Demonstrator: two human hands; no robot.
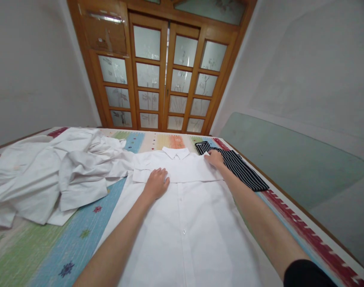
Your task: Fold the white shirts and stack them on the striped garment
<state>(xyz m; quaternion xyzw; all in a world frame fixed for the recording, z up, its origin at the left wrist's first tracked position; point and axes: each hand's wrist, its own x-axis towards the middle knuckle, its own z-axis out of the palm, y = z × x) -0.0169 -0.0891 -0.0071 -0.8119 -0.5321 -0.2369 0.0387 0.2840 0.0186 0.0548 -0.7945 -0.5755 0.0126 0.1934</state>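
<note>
A white button-up shirt [205,223] lies front side up, its collar [176,153] at the far end. Across its chest runs a folded band of white cloth [193,171], likely the sleeves. On this band, left of the button line, my left hand [156,183] rests palm down with fingers laid out. My right hand [214,158] is at the shirt's right shoulder, thumb and fingers closed on the cloth edge there. The fingertips are partly hidden by the hand.
A crumpled heap of white garments [50,175] covers the left side, touching the shirt. A folded black-and-white striped garment [244,171] lies to the right. The surface wears a colourful patterned cloth [89,235]. Beyond stand wooden doors with glass panes [164,75]; a wall [319,79] is on the right.
</note>
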